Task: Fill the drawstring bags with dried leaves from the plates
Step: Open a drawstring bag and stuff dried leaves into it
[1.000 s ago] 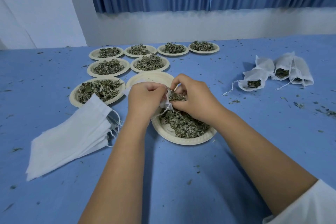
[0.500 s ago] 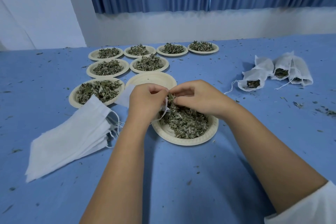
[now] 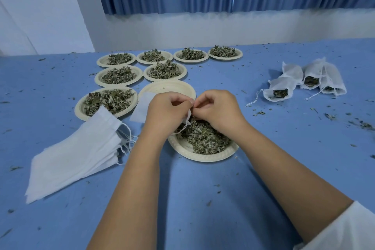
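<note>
A cream paper plate [image 3: 182, 151] of dried leaves [image 3: 203, 138] sits in front of me on the blue table. Above its far edge my left hand [image 3: 166, 111] grips a white drawstring bag [image 3: 142, 105], whose body sticks out to the left over an empty plate [image 3: 168, 87]. My right hand [image 3: 218, 109] has its fingers curled at the bag's mouth, fingertips meeting the left hand's. What the right fingers pinch is hidden. A drawstring [image 3: 180, 130] dangles under the left hand.
A stack of empty white bags [image 3: 77, 154] lies at left. Several plates of leaves [image 3: 119, 75] stand behind in rows. Three filled bags [image 3: 304, 79] lie at right. Leaf crumbs litter the table.
My right hand rose from the leaf pile to the bag's mouth and its fingers closed against the left hand's. The left hand kept hold of the bag.
</note>
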Tool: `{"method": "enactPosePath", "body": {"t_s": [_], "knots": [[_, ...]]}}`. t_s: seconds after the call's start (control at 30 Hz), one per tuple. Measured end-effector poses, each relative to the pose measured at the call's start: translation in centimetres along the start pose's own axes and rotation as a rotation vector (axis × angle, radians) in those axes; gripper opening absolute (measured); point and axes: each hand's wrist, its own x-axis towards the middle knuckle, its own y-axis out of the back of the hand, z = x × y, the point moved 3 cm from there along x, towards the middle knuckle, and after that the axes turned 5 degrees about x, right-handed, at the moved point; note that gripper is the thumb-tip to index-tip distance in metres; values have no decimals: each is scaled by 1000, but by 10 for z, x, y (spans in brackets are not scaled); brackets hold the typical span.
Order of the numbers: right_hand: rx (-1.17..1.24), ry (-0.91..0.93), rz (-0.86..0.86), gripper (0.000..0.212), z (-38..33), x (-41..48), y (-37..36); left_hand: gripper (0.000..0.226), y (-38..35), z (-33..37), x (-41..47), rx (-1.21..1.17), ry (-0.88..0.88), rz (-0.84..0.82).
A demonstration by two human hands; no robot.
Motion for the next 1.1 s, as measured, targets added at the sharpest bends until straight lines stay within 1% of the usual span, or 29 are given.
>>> {"method": "enactPosePath", "body": {"t_s": [0.07, 0.17, 0.2, 0.3, 0.37, 0.4, 0.5, 0.57, 0.67, 0.73, 0.8, 0.87, 1.0, 1.03, 1.1], "knots": [[56, -19, 33, 27, 1, 0, -1, 17, 1, 1, 0, 0, -12, -7], [77, -19, 56, 24, 2, 1, -1, 18, 0, 3, -1, -51, -16, -51], [73, -33, 42, 23, 3, 2, 0, 18, 0, 3, -1, -80, -12, -66], [96, -134, -83, 34, 8, 5, 4, 18, 0, 4, -2, -135, -5, -87], [122, -138, -121, 22, 8, 5, 4, 17, 0, 4, -3, -135, -11, -92], [102, -127, -102, 16, 8, 4, 4, 17, 0, 4, -3, -132, -13, -98], [39, -99, -30, 9, 9, 5, 3, 13, -2, 5, -5, -116, -14, -118], [57, -96, -34, 8, 8, 5, 2, 12, -2, 5, -5, -85, -20, -94], [60, -102, -113, 14, 6, 7, 9, 14, 2, 4, -4, -71, -12, -8], [58, -133, -168, 20, 3, 8, 16, 16, 6, 4, -3, -63, -20, 56], [60, -169, -185, 18, 1, 8, 23, 18, 9, 4, -3, -59, -24, 104], [39, -205, -221, 21, 0, 6, 29, 20, 10, 3, -2, -41, -22, 132], [-49, -249, -407, 44, 0, -1, 28, 20, 11, 3, -2, -34, -12, 160], [-53, -243, -413, 45, 0, -1, 26, 20, 11, 3, -2, -24, -16, 163], [-15, -212, -368, 37, 1, 0, 24, 19, 12, 3, -2, -3, -20, 164]]}}
